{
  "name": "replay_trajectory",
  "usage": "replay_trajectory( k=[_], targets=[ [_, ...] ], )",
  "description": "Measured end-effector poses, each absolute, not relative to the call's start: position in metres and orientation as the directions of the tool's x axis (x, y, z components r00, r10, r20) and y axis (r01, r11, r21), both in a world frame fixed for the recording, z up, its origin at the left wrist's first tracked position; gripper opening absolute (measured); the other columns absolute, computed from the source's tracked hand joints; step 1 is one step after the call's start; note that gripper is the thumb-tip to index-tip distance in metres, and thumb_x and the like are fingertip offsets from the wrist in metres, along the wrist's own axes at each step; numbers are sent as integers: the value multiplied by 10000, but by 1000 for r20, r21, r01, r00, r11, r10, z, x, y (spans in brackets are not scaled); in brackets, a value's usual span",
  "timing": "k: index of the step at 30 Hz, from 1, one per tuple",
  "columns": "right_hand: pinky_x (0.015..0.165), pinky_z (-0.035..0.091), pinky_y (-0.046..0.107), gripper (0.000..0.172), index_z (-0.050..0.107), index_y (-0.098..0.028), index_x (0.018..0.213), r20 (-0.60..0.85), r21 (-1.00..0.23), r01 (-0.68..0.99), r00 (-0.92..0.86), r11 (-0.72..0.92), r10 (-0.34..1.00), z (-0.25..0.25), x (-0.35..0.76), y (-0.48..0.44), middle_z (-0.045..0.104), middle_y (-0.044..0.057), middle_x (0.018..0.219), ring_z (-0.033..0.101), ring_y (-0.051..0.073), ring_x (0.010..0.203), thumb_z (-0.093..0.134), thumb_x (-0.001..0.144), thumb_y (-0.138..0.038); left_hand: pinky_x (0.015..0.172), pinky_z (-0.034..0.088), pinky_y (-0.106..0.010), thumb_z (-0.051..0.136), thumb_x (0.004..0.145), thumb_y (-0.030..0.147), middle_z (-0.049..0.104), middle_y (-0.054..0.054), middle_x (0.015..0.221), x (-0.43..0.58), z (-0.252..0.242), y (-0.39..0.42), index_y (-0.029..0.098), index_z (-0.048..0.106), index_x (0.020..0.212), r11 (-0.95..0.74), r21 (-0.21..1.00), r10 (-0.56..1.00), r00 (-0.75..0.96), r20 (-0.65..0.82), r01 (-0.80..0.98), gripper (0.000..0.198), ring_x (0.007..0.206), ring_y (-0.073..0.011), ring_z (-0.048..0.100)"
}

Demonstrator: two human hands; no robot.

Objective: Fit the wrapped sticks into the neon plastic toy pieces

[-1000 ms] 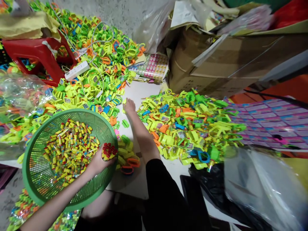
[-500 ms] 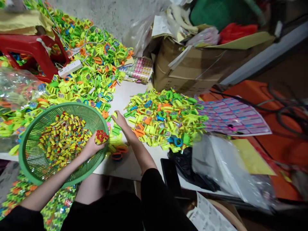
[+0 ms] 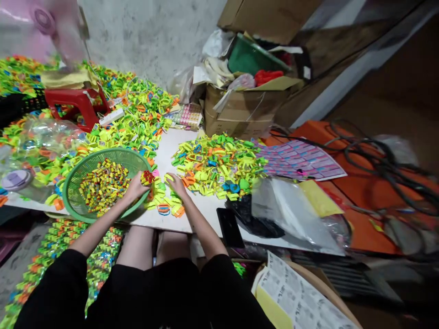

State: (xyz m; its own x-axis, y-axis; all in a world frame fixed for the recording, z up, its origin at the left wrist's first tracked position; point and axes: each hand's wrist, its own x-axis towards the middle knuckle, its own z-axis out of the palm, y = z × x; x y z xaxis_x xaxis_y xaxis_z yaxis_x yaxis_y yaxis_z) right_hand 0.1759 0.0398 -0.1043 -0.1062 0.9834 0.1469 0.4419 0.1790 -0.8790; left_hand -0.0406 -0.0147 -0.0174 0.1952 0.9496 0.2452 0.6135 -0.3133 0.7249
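Observation:
My left hand (image 3: 136, 188) is closed around a bunch of small yellow tubes with red ends (image 3: 147, 178), over the right rim of a green mesh basket (image 3: 73, 201). Many similar yellow tubes (image 3: 106, 185) lie loose in that basket. To its right, my right hand (image 3: 177, 185) has its fingers closed on a small yellow plastic piece (image 3: 168, 177). Between and below the hands, several toy watches (image 3: 163, 209) in yellow, orange and blue lie on the white table (image 3: 181, 221). A larger heap of toy watches (image 3: 216, 167) is right of my right hand.
More toy watches are piled behind the basket, around a red stool (image 3: 84, 107) and a white power strip (image 3: 111, 117). A cardboard box (image 3: 236, 112) stands at the back. A dark phone (image 3: 229, 227), plastic bags (image 3: 288, 210) and a lidded cup (image 3: 25, 185) lie about the table.
The view has shifted up and back, so the fan, the cup and more wall now show. My left hand keeps its bunch of tubes; my right hand stays beside the watch heap.

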Motion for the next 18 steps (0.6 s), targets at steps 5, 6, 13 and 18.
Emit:
replay_trajectory(
  k=[5, 6, 13, 18],
  targets=[
    [782, 557, 330, 372, 574, -191, 1178, 141, -971, 178, -124, 162, 982, -55, 174, 3, 630, 95, 1202, 625, 198, 1047, 460, 881, -383, 833, 471, -315, 674, 645, 241, 623, -76, 978, -36, -5, -39, 142, 568, 991, -360, 747, 932, 247, 265, 559, 375, 951, -219, 585],
    [700, 569, 304, 377, 584, -210, 1166, 97, -992, 67, -157, 109, 983, -46, 173, -5, 639, 80, 1176, 650, 194, 974, 488, 863, -413, 841, 474, -316, 681, 635, 247, 639, -76, 985, -34, -4, -42, 136, 562, 1041, -342, 792, 936, 260, 239, 506, 438, 940, -215, 600],
    [520, 545, 238, 330, 646, -246, 1010, -57, -965, -233, -248, -116, 967, -15, 171, -44, 649, 28, 1000, 638, 149, 747, 654, 750, -450, 862, 491, -353, 671, 610, 280, 679, -99, 987, -17, 5, -35, 103, 564, 1031, -221, 909, 957, 259, 132, 353, 469, 900, -226, 633],
    [630, 569, 273, 264, 651, -268, 983, -43, -965, -246, -181, -88, 983, -20, 178, -47, 615, 25, 1069, 637, 165, 845, 629, 780, -435, 868, 500, -373, 668, 605, 279, 678, -94, 976, -12, 4, -14, 118, 576, 979, -232, 904, 942, 315, 116, 358, 417, 905, -242, 636]
  ],
)
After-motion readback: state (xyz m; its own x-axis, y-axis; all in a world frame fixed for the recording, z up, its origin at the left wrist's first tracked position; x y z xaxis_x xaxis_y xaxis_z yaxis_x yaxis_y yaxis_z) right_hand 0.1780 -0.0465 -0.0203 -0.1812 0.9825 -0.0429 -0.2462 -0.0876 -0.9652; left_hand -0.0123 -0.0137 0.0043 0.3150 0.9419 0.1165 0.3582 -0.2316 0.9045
